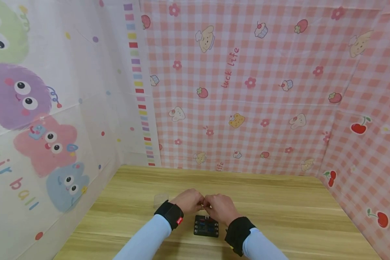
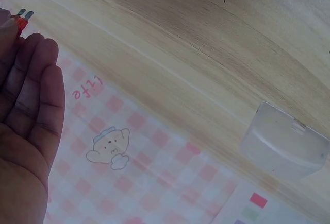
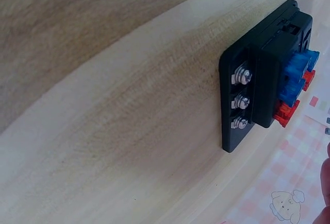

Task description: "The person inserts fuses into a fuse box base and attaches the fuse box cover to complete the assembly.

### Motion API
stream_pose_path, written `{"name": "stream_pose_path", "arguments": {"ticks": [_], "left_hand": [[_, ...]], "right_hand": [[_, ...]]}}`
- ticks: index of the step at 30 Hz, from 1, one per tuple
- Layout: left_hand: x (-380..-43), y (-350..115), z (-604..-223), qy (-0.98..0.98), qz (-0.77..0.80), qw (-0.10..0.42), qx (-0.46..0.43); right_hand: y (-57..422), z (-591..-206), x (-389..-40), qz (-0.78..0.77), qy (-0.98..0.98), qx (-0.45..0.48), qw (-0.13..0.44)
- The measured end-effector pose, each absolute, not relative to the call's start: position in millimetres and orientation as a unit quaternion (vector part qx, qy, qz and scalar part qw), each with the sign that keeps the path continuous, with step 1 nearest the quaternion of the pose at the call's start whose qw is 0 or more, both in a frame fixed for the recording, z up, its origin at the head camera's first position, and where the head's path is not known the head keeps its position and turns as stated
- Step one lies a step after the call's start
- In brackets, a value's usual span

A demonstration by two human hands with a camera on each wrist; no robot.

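Note:
Over the far edge of a black fuse box (image 1: 199,234), my two hands meet at the fingertips. My left hand (image 1: 189,200) pinches a red blade fuse (image 2: 22,26), its two metal prongs pointing away from the palm in the left wrist view. Fingers bent, my right hand (image 1: 221,207) reaches the same spot from the other side; I cannot tell whether it grips the fuse too. In the right wrist view the fuse box shows blue fuses (image 3: 295,77), red fuses (image 3: 286,113) and a row of screw terminals (image 3: 241,101) along one side.
A clear plastic cover (image 2: 283,141) lies on the wooden table (image 1: 279,202), left of my left hand. A pink checked cloth (image 1: 247,101) hangs behind the table and along the right. A white cartoon-print cloth (image 1: 94,79) hangs on the left.

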State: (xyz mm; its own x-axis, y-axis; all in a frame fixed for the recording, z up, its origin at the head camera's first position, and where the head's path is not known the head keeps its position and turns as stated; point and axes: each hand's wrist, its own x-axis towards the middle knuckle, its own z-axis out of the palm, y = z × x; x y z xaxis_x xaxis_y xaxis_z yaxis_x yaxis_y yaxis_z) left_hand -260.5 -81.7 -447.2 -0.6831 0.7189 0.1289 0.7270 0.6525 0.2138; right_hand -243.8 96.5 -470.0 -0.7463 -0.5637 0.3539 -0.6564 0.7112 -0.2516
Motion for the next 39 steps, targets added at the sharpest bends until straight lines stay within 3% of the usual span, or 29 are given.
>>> {"name": "stream_pose_path", "arguments": {"ticks": [19, 39], "left_hand": [[-262.1, -83.3, -451.6, -0.902, -0.159, -0.001, -0.402], [-261.4, -83.7, -448.2, -0.923, -0.145, -0.034, -0.353]], "right_hand": [[97.3, -471.1, -242.4, 0.192, -0.912, 0.337, 0.134], [104.2, -468.8, -241.9, 0.159, -0.929, 0.319, 0.098]]}}
